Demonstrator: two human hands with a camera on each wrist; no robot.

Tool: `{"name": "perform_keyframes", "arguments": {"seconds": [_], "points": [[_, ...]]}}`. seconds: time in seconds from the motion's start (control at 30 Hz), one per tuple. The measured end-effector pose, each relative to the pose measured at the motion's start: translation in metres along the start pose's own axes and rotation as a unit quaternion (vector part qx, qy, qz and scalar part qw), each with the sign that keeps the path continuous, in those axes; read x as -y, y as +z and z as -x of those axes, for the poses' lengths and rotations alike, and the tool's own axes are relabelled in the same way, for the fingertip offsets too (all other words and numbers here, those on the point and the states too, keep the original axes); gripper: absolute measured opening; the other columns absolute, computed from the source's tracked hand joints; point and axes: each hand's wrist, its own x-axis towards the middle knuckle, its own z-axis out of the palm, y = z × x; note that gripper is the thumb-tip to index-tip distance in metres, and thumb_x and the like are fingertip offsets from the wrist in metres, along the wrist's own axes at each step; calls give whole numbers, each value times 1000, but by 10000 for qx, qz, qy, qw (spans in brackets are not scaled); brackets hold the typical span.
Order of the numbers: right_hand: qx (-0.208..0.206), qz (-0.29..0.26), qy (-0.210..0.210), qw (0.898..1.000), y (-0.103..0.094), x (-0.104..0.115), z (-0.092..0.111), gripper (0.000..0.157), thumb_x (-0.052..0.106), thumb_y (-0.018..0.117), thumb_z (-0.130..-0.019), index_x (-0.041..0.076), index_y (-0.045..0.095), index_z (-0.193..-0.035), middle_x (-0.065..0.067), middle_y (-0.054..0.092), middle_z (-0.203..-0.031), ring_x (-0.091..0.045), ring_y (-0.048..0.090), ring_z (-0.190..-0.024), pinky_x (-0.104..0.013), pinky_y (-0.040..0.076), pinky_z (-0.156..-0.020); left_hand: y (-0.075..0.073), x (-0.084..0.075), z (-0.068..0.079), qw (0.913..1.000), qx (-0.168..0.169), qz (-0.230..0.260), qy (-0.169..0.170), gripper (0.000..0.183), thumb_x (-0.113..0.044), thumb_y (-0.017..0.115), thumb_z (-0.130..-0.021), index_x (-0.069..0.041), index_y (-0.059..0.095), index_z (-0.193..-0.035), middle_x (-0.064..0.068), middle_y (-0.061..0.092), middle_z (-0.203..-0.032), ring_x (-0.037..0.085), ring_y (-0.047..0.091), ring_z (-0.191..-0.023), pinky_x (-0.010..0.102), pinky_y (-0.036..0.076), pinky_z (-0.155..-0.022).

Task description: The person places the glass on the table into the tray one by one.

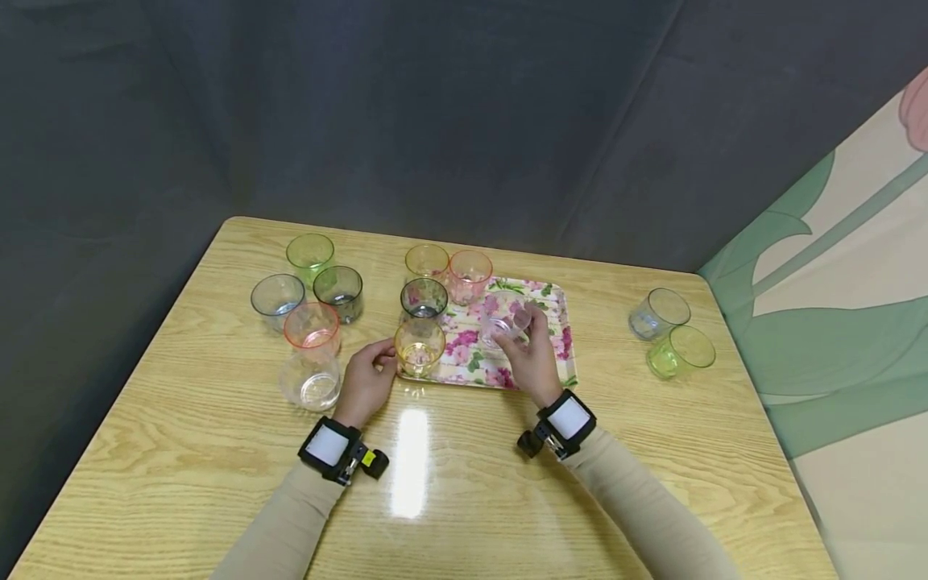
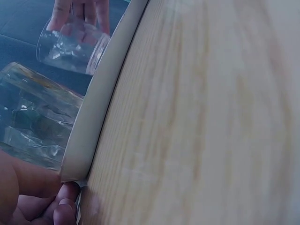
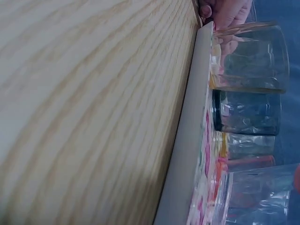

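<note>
My right hand (image 1: 535,354) grips a clear glass (image 1: 499,322) by its side, upright over the floral tray (image 1: 464,372). At the tray's front left corner, my left hand (image 1: 368,380) pinches the edge; the left wrist view has fingers (image 2: 40,180) above and below the rim. Close to that hand, a yellow glass (image 1: 419,358) stands on the tray. Behind it are a dark grey glass (image 1: 424,302), another yellow glass (image 1: 426,262) and a pink glass (image 1: 470,282). The clear glass (image 3: 258,197) overlaps the pink one in the right wrist view.
Left of the tray stand a green glass (image 1: 310,256), a blue glass (image 1: 278,298), a dark glass (image 1: 341,294), a red-rimmed glass (image 1: 313,330) and a clear tumbler (image 1: 312,385). A bluish glass (image 1: 656,314) and a lime glass (image 1: 677,354) are at the right. A dark curtain (image 1: 435,121) hangs behind the table (image 1: 464,499).
</note>
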Motion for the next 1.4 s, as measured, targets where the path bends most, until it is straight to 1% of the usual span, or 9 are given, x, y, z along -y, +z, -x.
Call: {"name": "perform_keyframes", "arguments": {"seconds": [0.17,0.27,0.33,0.43,0.53,0.67,0.9,1.1,1.4], "points": [[175,-436,-128,9988,8,14,-2,63,-2,61,-86,-15,22,-134,-36,35,-119,-46,38,-119,-62,39,-99,1,0,0,10000,-30,14,33,33,-3,58,-88,-1,62,-121,17,67,-102,22,58,-89,32,46,-69],[220,-366,-126,9990,12,28,-1,61,-6,60,-86,-17,23,-132,-33,36,-111,-48,39,-115,-63,39,-98,1,0,0,10000,-33,6,39,33,-3,58,-88,-1,62,-121,17,67,-102,23,58,-90,34,47,-71],[197,-151,-38,9997,15,36,1,62,-4,61,-86,-15,23,-134,-32,40,-114,-47,40,-117,-61,40,-99,1,1,0,10000,-41,-12,36,33,-3,58,-88,-1,62,-121,17,67,-102,23,58,-90,34,47,-71],[196,78,81,9997,19,41,0,63,-1,61,-87,-14,23,-135,-36,43,-122,-46,42,-117,-59,43,-95,1,1,0,10000,-56,-28,24,33,-3,58,-88,-1,62,-120,17,67,-102,23,58,-89,34,47,-71],[221,177,125,9995,24,42,-1,64,2,62,-87,-13,23,-136,-39,43,-126,-46,47,-112,-58,46,-86,1,1,0,10000,-68,-5,5,32,-3,58,-88,-1,62,-120,17,67,-102,23,58,-89,34,47,-71],[220,176,147,9995,28,41,-4,66,2,62,-87,-13,22,-137,-39,42,-129,-45,46,-113,-56,46,-85,1,1,0,10000,-28,45,-13,33,-3,58,-88,-1,61,-121,17,67,-103,23,58,-90,35,47,-72],[189,0,285,9994,33,43,-7,69,2,64,-86,-13,20,-137,-39,40,-130,-45,41,-120,-59,41,-98,0,0,0,10000,-47,66,1,33,-2,58,-87,0,62,-120,17,67,-102,23,58,-89,34,46,-71],[148,-87,225,9996,37,44,-7,67,1,64,-86,-12,21,-136,-40,38,-132,-47,38,-122,-63,37,-99,0,0,0,10000,-44,74,13,33,-2,58,-87,0,62,-120,17,67,-102,23,58,-89,34,47,-71],[62,-363,105,9993,44,39,-10,66,-4,63,-84,-11,22,-136,-40,34,-134,-45,33,-127,-60,35,-104,0,1,0,10000,-26,69,-9,32,-2,58,-88,0,62,-120,17,67,-102,23,58,-90,34,46,-72]]}}
